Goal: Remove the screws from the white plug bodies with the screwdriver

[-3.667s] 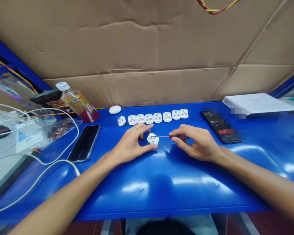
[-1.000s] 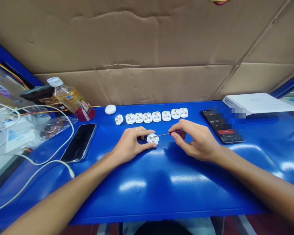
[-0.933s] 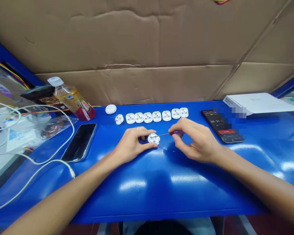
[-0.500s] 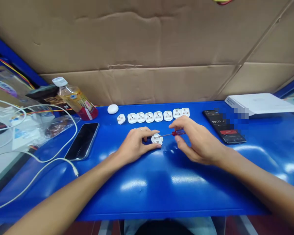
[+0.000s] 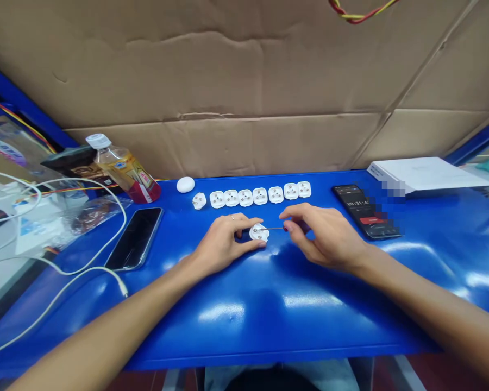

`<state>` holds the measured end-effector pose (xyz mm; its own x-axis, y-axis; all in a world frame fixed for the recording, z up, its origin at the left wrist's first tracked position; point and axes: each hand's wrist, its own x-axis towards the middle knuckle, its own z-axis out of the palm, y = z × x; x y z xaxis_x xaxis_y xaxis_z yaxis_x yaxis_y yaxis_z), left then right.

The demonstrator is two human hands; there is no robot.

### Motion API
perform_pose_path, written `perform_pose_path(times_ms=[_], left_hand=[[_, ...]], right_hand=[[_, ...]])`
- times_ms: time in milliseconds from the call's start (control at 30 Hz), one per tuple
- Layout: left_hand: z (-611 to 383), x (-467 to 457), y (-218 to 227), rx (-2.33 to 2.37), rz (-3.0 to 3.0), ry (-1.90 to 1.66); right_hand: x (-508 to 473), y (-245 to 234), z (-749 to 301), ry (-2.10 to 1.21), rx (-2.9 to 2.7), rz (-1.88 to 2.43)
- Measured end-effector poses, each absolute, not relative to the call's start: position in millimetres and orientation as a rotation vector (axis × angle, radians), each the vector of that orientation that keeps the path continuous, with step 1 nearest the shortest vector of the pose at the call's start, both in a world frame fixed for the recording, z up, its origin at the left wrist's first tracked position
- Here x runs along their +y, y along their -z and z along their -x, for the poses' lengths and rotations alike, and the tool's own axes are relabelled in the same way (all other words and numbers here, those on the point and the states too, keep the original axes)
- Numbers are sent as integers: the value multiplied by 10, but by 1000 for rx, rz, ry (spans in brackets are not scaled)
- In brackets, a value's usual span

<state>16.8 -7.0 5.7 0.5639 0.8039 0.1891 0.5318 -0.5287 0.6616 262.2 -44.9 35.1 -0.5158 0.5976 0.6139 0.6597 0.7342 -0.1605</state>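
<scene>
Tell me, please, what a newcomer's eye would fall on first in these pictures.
First comes the glossy blue bench, with a row of white plugs along its far side. Near its middle, the left hand holds one more plug, and the right hand holds a small screwdriver to it.

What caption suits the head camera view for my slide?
Left hand steadies a white plug on a blue bench as the right hand holds a small screwdriver to it.

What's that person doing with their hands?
A person's left hand holds a white plug down on a blue table. Their right hand pinches a small screwdriver, with its tip at the plug. More white plugs sit in a row just beyond the hands.
</scene>
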Motion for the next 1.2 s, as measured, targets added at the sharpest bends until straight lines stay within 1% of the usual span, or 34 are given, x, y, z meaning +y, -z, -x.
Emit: perform_pose_path(times_ms=[167, 367, 567, 633, 800, 967, 1100, 1200], left_hand=[[-137, -40, -38, 1068, -2253, -670], [-98, -21, -29, 1069, -2285, -699], [-94, -34, -14, 1045, -2297, -712], [-97, -32, -8, 1053, -2315, -711], [-95, -19, -31, 1049, -2324, -682], [-72, -6, -41, 1005, -2305, -679], [-64, -3, -32, 1014, -2296, -675], [-62, -4, -37, 1019, -2291, -674]], right_hand=[[-395, -430, -2601, 70, -2337, 904], [-315, -574, -2483, 191, -2416, 1218], [-375, -488, -2464, -74, -2260, 1072], [-397, -441, -2483, -43, -2252, 1075], [-443, -400, -2487, 202, -2299, 1016], [-461, -436, -2457, 106, -2267, 933], [-439, -407, -2479, 181, -2253, 1008], [-428, -384, -2496, 156, -2259, 962]])
